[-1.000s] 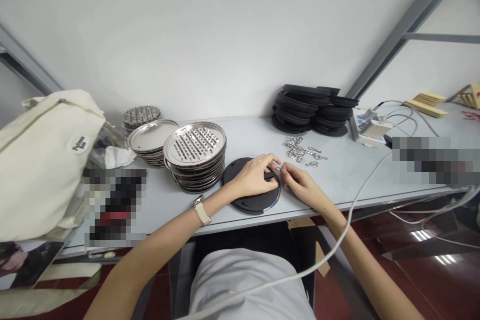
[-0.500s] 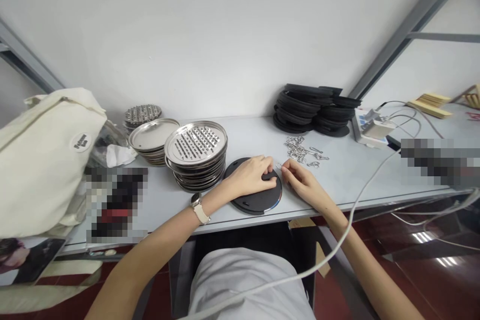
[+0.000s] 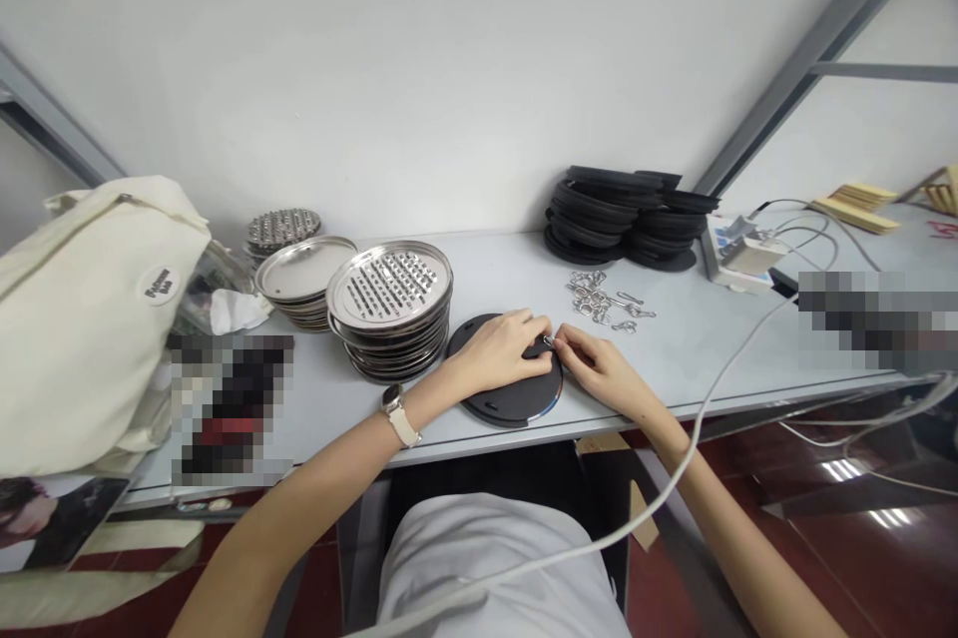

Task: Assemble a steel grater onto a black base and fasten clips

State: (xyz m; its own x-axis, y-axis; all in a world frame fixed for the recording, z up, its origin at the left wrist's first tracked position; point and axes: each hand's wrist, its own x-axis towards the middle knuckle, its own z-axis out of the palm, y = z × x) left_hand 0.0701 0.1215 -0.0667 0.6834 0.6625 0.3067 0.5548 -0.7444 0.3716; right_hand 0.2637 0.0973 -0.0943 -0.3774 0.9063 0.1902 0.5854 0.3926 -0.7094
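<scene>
A black round disc (image 3: 501, 402) with a strip of colour along its right rim lies flat near the table's front edge. My left hand (image 3: 503, 354) is on top of it, fingers curled and thumb pressed to its surface. At the disc's upper right edge, my right hand (image 3: 603, 374) pinches a small metal clip (image 3: 550, 342) between thumb and fingertips. The clip's end reaches in by the left fingertips, which partly hide it. Beyond my right hand lies a loose pile of similar metal clips (image 3: 589, 299).
Left of the disc stands a tall stack of round metal graters (image 3: 389, 291), with metal plates (image 3: 305, 271) and more graters (image 3: 282, 227) behind. Black discs (image 3: 603, 214) are piled at the wall. A power strip (image 3: 740, 259) sits right; a white cable (image 3: 700, 418) hangs across the view.
My right hand first drew the clip slightly away from the disc, then brought it back left against the edge. My left hand stayed on the disc, its fingers curling in a little.
</scene>
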